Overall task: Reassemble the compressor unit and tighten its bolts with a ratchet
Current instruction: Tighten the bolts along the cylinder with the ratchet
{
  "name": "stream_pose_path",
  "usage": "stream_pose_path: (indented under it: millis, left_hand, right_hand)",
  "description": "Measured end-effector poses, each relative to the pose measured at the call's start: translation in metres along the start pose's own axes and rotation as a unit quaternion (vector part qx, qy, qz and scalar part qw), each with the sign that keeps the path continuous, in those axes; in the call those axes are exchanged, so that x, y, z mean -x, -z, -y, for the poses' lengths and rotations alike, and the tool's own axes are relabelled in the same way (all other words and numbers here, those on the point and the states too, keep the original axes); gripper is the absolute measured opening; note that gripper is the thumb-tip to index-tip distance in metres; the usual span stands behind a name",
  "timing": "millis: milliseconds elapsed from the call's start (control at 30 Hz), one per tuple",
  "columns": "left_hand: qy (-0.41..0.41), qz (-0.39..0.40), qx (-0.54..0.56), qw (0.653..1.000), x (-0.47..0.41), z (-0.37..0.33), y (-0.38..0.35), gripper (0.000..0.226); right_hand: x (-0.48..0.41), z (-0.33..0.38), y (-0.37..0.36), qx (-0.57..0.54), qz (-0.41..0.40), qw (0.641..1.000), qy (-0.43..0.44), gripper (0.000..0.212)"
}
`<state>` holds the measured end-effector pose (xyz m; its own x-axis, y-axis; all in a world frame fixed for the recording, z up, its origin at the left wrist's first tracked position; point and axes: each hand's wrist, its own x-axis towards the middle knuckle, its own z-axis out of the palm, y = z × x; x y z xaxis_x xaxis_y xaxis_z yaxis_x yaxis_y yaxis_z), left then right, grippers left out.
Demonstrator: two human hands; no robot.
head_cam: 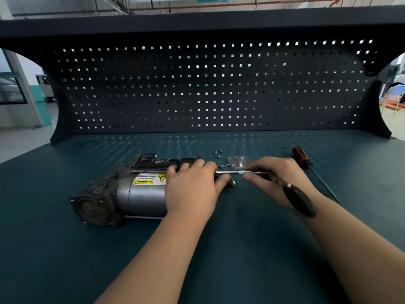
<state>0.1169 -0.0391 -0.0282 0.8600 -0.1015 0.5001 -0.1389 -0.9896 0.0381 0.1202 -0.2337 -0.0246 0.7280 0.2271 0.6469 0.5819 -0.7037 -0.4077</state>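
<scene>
Item: compressor unit [140, 194], lying on its side on the teal workbench [219, 249], its right end under your left fingers.
Body: grey metal cylinder, scuffed and dull, with a dark, grimy cast housing at the end far from your fingers.
End face: round, dirty flange [94, 209] with small holes round its rim, turned left and towards you.
Marking: yellow and white warning label [149, 179] on top of the cylinder, just left of your left knuckles, printed upside down from where you stand.
Top fitting: black connector block [151, 160] along the far side, just beyond your left fingertips.
Long bolt: a thin steel rod [142, 216] runs along the near underside, left of your left wrist.
Left hand [192, 189]: fingers curl over the unit's right end, thumb pressed against its end face, clasping it.
Right hand [282, 178]: thumb and fingers pinch the ratchet [295, 198] by its head; the black handle slants back across your wrist.
Extension bar [232, 172]: bright steel, level, spanning between your two thumbs to the unit's right end.
Metal plate [238, 161]: small and shiny, flat on the bench just beyond your right fingertips.
Loose screws [219, 152]: scattered beyond the gap between your hands.
Screwdriver [302, 157]: red and black handle, lying just right of your right knuckles.
Backdrop: dark pegboard [208, 88], well beyond both hands.
</scene>
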Motion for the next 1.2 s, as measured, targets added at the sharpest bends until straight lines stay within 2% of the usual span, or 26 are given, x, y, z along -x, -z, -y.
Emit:
stream_pose_path:
  millis: [67, 133, 233, 300, 367, 433, 500, 567, 633, 733, 800, 900, 1000, 1033, 1100, 1200]
  left_hand:
    - [0.001, 0.000, 0.001, 1.000, 0.001, 0.000, 0.000, 0.045]
    - [0.003, -0.009, 0.002, 1.000, 0.003, -0.001, 0.001, 0.044]
    - [0.001, -0.031, -0.008, 0.999, 0.006, 0.000, 0.001, 0.047]
    - [-0.001, -0.034, -0.014, 0.999, 0.007, 0.000, 0.001, 0.050]
    - [0.000, -0.030, -0.020, 0.999, 0.007, 0.000, 0.001, 0.051]
    - [0.002, -0.027, -0.022, 0.999, 0.007, -0.001, 0.001, 0.051]
    - [0.002, -0.028, -0.020, 0.999, 0.008, -0.001, 0.001, 0.050]
    - [0.002, -0.028, -0.016, 0.999, 0.008, 0.000, 0.001, 0.049]
    - [0.005, -0.026, -0.014, 1.000, 0.008, 0.000, 0.001, 0.048]
    - [0.015, -0.018, -0.013, 1.000, 0.007, -0.001, 0.002, 0.047]
    - [0.016, -0.009, -0.020, 1.000, 0.004, -0.002, 0.002, 0.047]
    - [0.016, 0.000, -0.032, 0.999, 0.002, -0.002, 0.002, 0.047]
    - [0.016, -0.002, -0.029, 0.999, 0.001, -0.002, 0.002, 0.047]
    - [0.017, -0.004, -0.025, 1.000, 0.001, -0.002, 0.002, 0.047]
    - [0.021, -0.010, -0.017, 1.000, 0.001, -0.002, 0.002, 0.048]
    - [0.023, -0.028, -0.009, 0.999, 0.003, -0.002, 0.001, 0.047]
  right_hand:
    - [0.000, 0.001, -0.005, -0.045, 0.000, 0.997, -0.063, 0.018]
    - [-0.003, 0.001, -0.005, -0.062, 0.003, 0.993, -0.096, 0.023]
    - [-0.006, 0.003, -0.001, -0.081, 0.033, 0.989, -0.117, 0.020]
    - [-0.009, 0.003, -0.001, -0.104, 0.045, 0.981, -0.160, 0.015]
    - [-0.011, 0.007, -0.001, -0.169, 0.065, 0.954, -0.240, 0.020]
    - [-0.013, 0.011, 0.001, -0.258, 0.101, 0.906, -0.320, 0.025]
    - [-0.014, 0.017, 0.004, -0.296, 0.147, 0.863, -0.382, 0.027]
    - [-0.015, 0.020, 0.005, -0.301, 0.171, 0.841, -0.416, 0.030]
    - [-0.015, 0.021, 0.005, -0.302, 0.171, 0.836, -0.425, 0.032]
    - [-0.014, 0.020, 0.003, -0.306, 0.148, 0.849, -0.404, 0.034]
    - [-0.011, 0.016, 0.001, -0.278, 0.127, 0.880, -0.364, 0.035]
    - [-0.006, 0.007, -0.004, -0.164, 0.087, 0.944, -0.273, 0.033]
    - [-0.002, -0.003, -0.001, -0.043, 0.073, 0.989, -0.124, 0.017]
    - [-0.002, -0.006, 0.002, 0.004, 0.072, 0.995, -0.070, 0.014]
    - [-0.001, -0.011, 0.005, 0.076, 0.052, 0.996, 0.020, 0.021]
    - [0.000, -0.015, 0.002, 0.094, 0.017, 0.993, 0.064, 0.018]
